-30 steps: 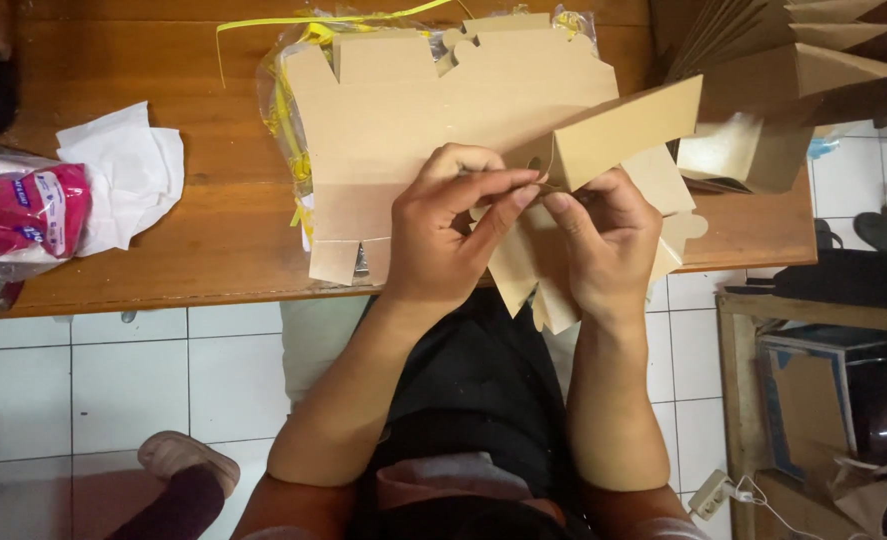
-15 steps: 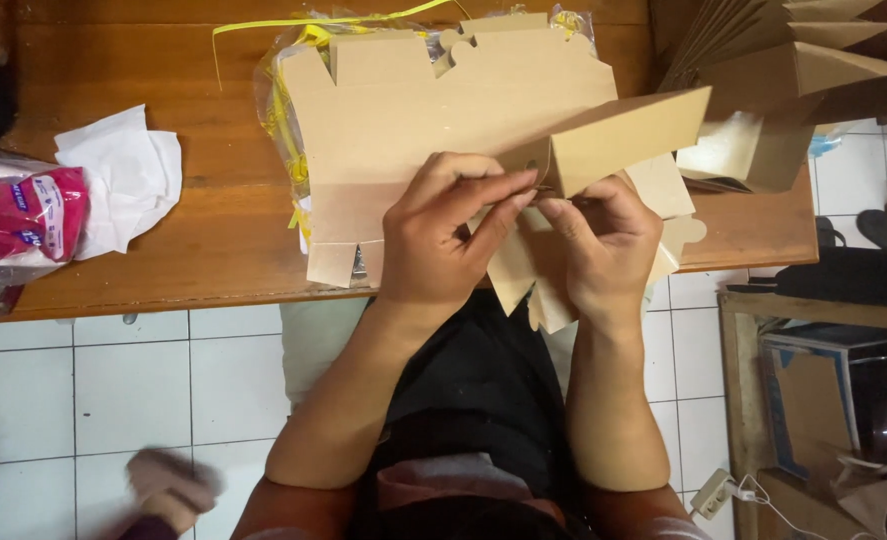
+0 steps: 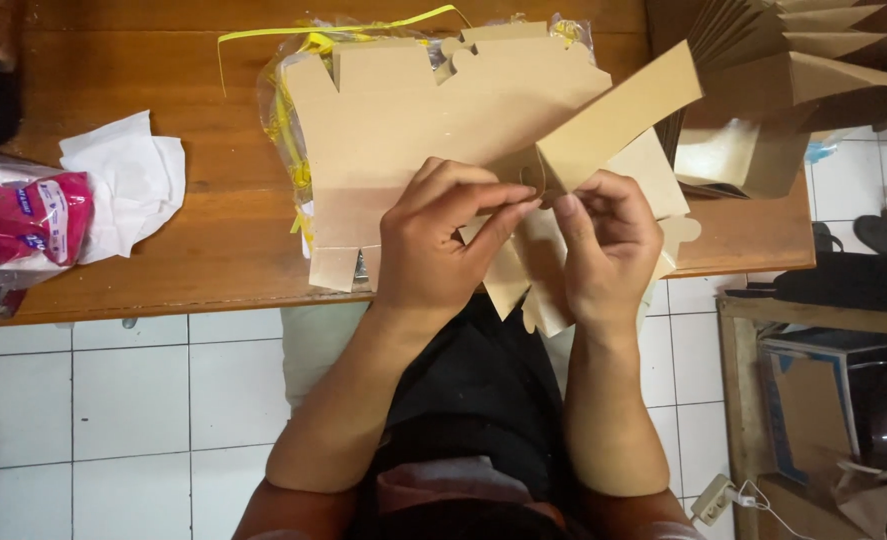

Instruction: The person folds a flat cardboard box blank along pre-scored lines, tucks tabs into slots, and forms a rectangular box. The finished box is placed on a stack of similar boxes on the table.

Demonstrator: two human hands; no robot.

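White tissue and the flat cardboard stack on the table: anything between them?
Head view: only bare wooden table between the white tissue and the flat cardboard stack, apart from a thin yellow strap near the far edge.

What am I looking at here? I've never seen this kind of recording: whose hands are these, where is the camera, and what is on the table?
There is no machine: a person works with two bare hands. The one picture comes from a camera on that person's head, looking down past their arms to a wooden table and a white tiled floor.

The left hand and right hand meet over a flat brown cardboard cutout, each pinching part of it. Under it lies a stack of the same cutouts in clear plastic with yellow string. On the left are a white tissue and a pink packet. At the top right stand folded brown boxes.
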